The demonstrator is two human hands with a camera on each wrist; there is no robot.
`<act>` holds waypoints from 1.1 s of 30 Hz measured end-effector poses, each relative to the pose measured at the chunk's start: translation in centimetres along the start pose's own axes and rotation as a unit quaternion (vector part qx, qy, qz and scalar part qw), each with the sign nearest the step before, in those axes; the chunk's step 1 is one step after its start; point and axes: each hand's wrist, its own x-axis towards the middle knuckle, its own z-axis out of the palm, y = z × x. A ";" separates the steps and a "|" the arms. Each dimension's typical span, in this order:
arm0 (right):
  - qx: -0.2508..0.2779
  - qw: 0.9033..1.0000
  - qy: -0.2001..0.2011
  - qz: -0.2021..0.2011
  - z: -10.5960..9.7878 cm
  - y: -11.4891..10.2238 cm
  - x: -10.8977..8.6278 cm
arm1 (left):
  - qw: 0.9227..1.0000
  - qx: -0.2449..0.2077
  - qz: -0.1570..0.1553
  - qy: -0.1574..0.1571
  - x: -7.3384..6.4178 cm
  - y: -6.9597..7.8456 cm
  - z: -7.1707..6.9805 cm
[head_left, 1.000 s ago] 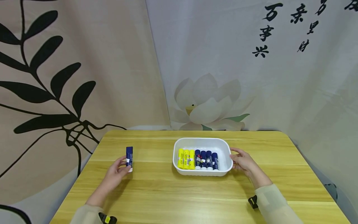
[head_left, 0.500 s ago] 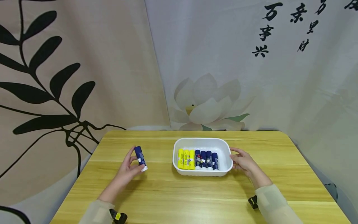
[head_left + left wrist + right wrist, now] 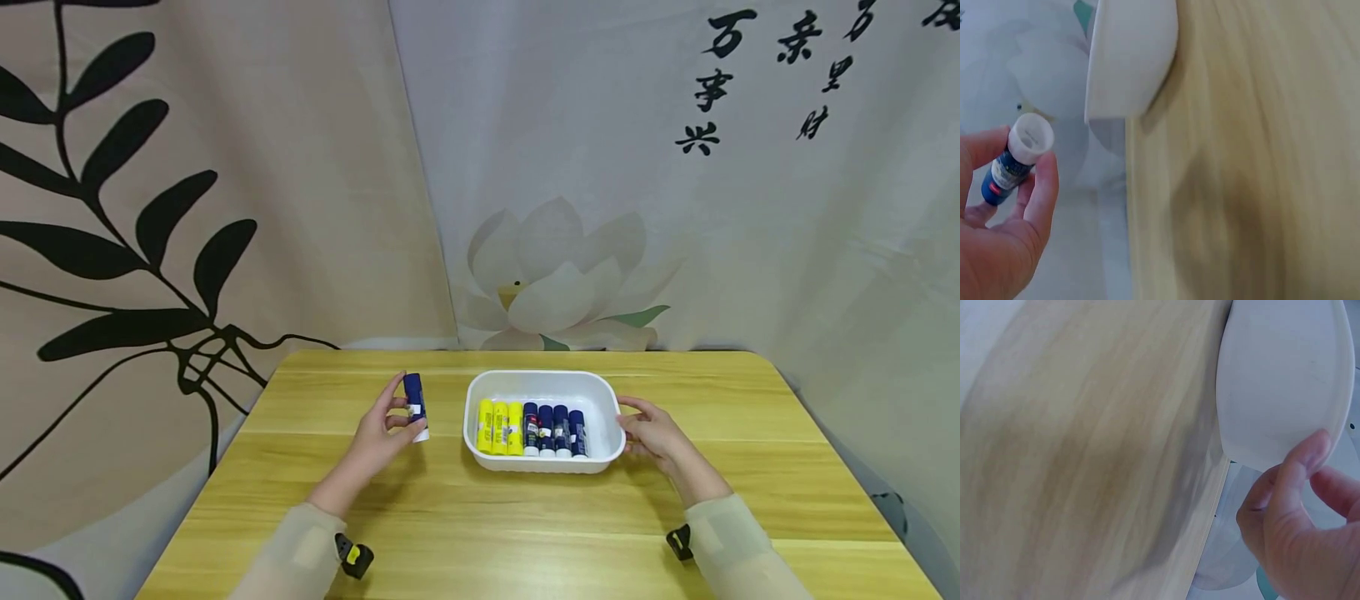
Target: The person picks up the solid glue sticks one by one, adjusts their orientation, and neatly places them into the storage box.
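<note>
Held up above the table, a dark blue glue stick (image 3: 415,397) with a white base is pinched between the thumb and fingers of my left hand (image 3: 382,435). The left wrist view shows the glue stick's white end (image 3: 1030,139) facing the camera. To its right stands a white plastic tray (image 3: 600,400). Inside the tray, yellow glue sticks (image 3: 500,427) lie side by side at the left, and several dark blue glue sticks (image 3: 553,430) continue the row to the right. My right hand (image 3: 652,435) holds the tray's right end, thumb at the rim (image 3: 1310,453).
The tray rests on a wooden table (image 3: 480,533), toward its far edge. Behind the table hangs a curtain (image 3: 322,167) printed with leaves, a lotus and black characters. Each sleeve has a black wrist device (image 3: 354,556) by it.
My left hand has carried the glue stick rightward and a little up, closer to the tray; the stick tilted on the way. My right hand and the tray have stayed in place.
</note>
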 end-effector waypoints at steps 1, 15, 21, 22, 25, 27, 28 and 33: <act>0.000 1.000 0.000 0.000 0.0 0.0 -0.1 | 1.000 0.011 0.001 0.004 0.3 0.3 0.5; 0.004 1.000 0.004 0.009 0.2 0.0 0.2 | 0.992 0.121 0.025 0.007 3.8 4.1 6.8; 0.004 1.000 0.006 0.011 0.2 0.1 0.3 | 0.990 0.140 0.021 -0.020 4.5 5.1 9.4; 0.003 1.000 0.006 0.011 0.2 0.1 0.3 | 0.989 0.142 0.022 -0.025 4.6 5.2 9.9; 0.002 1.000 0.008 0.013 0.2 0.0 0.1 | 0.989 0.141 0.026 -0.040 4.9 5.6 11.4; 0.002 1.000 0.008 0.013 0.1 -0.1 0.1 | 0.989 0.140 0.025 -0.049 5.1 5.8 12.4; 0.003 1.000 0.008 0.013 0.1 -0.1 0.0 | 0.989 0.136 0.022 -0.052 5.2 5.9 13.0; 0.004 1.000 0.004 0.007 0.0 -0.1 -0.1 | 0.991 0.119 0.018 -0.062 5.6 6.2 16.0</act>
